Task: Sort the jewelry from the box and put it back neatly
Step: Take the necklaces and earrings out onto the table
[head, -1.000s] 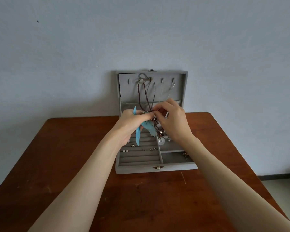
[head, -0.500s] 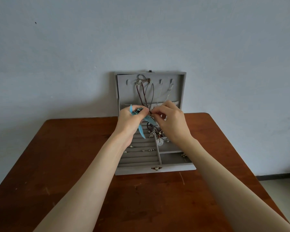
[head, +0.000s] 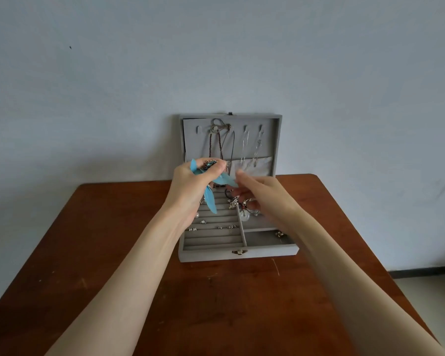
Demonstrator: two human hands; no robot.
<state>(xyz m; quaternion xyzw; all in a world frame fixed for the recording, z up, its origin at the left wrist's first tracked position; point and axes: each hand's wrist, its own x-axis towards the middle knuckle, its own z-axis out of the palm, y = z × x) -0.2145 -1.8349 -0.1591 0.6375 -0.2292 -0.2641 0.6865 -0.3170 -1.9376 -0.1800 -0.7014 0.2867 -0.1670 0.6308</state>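
From my remote seat, the table (head: 93,253) stretched brown across the view, set against a pale blue wall (head: 88,86). My left hand (head: 190,186) hovered over the left half of the box (head: 211,255), its fingers curled round a feather earring (head: 211,199); blue feathers stuck out above the thumb and hung down below the palm, and a small dark metal cluster showed at the fingertips. Under that hand lay the ring rolls (head: 211,240), with a few small studs (head: 226,227) tucked in the slots and a pearl (head: 197,215) just beside the wrist. The lid (head: 275,140) stood upright against the wall, with dark cords (head: 217,147) hung from its left hooks and thin silver chains (head: 249,147) from its right hooks, running down into a pocket. My right hand (head: 265,194) was blurred, just right of the left one and apart from it; its fingers looked loosely bent, and I could not tell whether they gripped anything. Below it a tangle of jewelry (head: 239,204) with a pale ring pendant (head: 245,216) sat at the divider. One small piece (head: 279,234) lay in the front right compartment.
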